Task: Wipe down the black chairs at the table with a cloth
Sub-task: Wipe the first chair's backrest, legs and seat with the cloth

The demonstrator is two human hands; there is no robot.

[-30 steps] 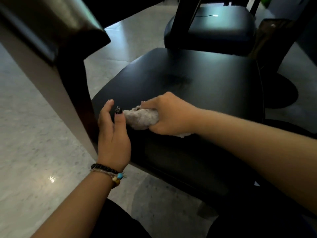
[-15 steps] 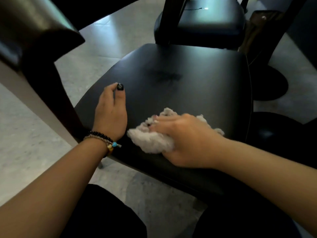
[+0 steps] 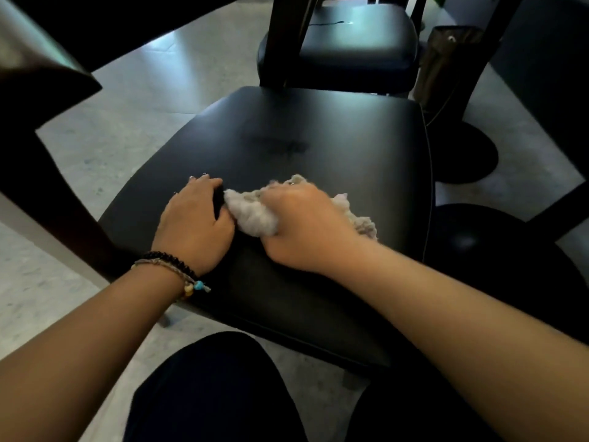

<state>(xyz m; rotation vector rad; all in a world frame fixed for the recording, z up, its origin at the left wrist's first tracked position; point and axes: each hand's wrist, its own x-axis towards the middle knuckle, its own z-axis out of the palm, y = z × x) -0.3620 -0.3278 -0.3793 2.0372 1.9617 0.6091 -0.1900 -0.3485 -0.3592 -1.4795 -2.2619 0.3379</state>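
**Cloth pressed to the black seat, both hands down**

Fingers of the right hand (image 3: 299,224) are curled over a bunched pale cloth (image 3: 255,215), gripping it and holding it down on the seat of the nearest black chair (image 3: 318,129). The cloth lies on the seat's near-middle part, its frayed edge showing past the right side of that hand. The left hand (image 3: 194,224) rests on the same seat just left of the cloth, its fingers bent down onto the leather and nothing held in them; its thumb side touches the cloth. Beaded bracelets (image 3: 172,269) circle the left wrist. A second black chair (image 3: 350,43) stands beyond the first, on the pale tiled floor (image 3: 127,116). A round black base (image 3: 471,151) sits on the floor to the right.
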